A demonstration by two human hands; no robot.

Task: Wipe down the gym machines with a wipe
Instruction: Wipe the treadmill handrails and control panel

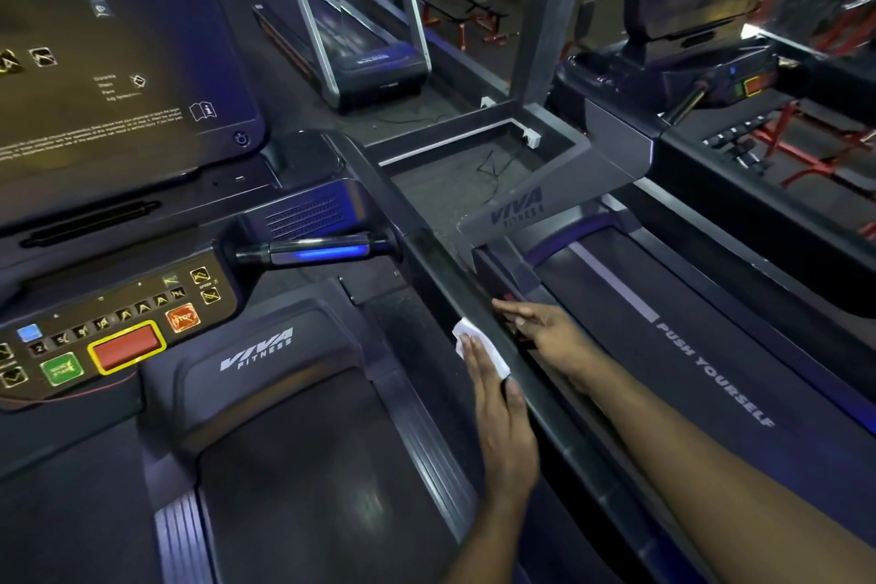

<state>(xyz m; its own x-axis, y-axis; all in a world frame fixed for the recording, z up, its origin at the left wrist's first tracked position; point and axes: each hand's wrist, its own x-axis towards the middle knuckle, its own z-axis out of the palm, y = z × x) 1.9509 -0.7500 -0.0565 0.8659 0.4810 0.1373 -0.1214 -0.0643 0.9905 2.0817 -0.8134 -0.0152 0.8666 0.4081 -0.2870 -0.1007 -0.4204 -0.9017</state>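
Under my left fingers (475,365): one white wipe (492,352), folded small and pressed flat against the inner face of the dark side rail (429,254). Fingers straight and close together, nothing curled round; the wipe is held by pressure alone. One corner shows past my fingertips, a strip shows beside them, and the thumb lies at the wipe's near end.

Left hand (505,436): palm down along the rail, wrist towards me.

Right hand (550,330): across the rail on its far side, just beyond the wipe, holding nothing. Its fingers (512,309) are stretched out and pointing forward, seemingly resting on the rail's outer edge; I cannot tell whether they bear any weight.

Step in hand, as I judge it: wiping this treadmill's right side rail, roughly at mid-length.

Next move calls for: steady flat pressure while sliding the wipe along the rail, keeping it under the fingers so it does not bunch or slip out, and moving the right hand out of the path.

Further out, apparently not yet reached:
- sensor grip (317,251) with its blue light, up the rail
- button panel (118,337), off to the left
- neighbouring treadmill belt (711,346), lettered PUSH YOURSELF, beyond the rail
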